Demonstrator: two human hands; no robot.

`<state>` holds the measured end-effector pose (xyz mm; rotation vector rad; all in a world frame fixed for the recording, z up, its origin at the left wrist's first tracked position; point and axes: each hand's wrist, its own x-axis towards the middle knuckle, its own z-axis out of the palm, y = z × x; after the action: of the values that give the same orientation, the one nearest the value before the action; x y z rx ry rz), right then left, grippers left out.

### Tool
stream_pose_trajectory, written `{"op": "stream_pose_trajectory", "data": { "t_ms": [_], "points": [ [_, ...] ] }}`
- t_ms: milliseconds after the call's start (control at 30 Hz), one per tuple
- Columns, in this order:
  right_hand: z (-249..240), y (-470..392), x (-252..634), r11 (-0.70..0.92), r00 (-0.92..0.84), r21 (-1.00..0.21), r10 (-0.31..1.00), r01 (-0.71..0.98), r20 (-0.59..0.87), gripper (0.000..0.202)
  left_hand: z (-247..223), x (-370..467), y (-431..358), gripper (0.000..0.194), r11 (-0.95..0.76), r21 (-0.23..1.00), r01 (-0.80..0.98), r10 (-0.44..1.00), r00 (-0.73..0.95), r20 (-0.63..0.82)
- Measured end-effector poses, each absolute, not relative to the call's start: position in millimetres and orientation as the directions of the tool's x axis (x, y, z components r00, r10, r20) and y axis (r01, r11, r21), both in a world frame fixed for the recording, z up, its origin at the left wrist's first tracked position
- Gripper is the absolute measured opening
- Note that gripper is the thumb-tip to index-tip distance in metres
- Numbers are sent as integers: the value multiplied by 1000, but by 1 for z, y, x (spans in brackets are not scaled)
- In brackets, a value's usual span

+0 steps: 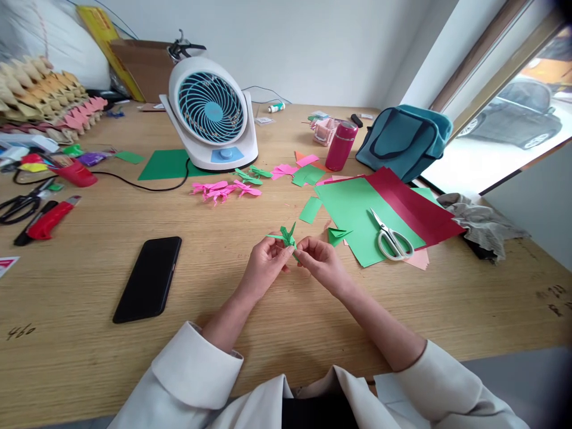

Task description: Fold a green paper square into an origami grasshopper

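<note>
Between both hands, above the wooden table, is a small green folded-paper figure (288, 236) with thin pointed parts sticking up and out to the left. My left hand (270, 260) pinches it from the left, thumb on the near side. From the right, my right hand (318, 257) is closed on its lower right part, thumb and forefinger together. The fingers hide the lower part of the figure. Just right of my right hand lies a folded green paper piece (338, 236). Finished-looking pink folded figures (223, 189) and green folded figures (252, 174) lie beyond the hands.
White-handled scissors (393, 239) rest on green paper sheets (346, 205), partly over red sheets (406, 202). A black phone (148, 279) lies at left. Farther back stand a white fan (212, 107), a pink bottle (342, 146) and a teal bag (404, 143).
</note>
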<state>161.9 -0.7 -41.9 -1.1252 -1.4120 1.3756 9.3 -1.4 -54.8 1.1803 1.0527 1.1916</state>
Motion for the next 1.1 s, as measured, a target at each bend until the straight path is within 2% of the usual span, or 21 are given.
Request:
{"op": "stream_pose_trajectory", "data": {
  "t_ms": [300,467,667,900,1100],
  "points": [
    [-47,-5,162,70,-182,-974,983,214,31,31,-53,7,2,32,49,987,-153,991,127,-30],
    [-49,-6,162,52,-204,-985,979,166,17,32,-51,6,2,33,48,988,-146,994,103,-33],
    [-47,-5,161,-58,-225,-998,972,22,-61,41,-54,6,2,32,77,986,-146,992,109,-62],
    [-48,-5,161,-41,-192,-999,980,36,-47,42,-46,8,-1,34,106,982,-154,984,156,-82],
    [-46,-6,161,-51,-196,-999,979,13,-52,42,-50,7,2,34,106,983,-147,988,127,-88]
  ]
}}
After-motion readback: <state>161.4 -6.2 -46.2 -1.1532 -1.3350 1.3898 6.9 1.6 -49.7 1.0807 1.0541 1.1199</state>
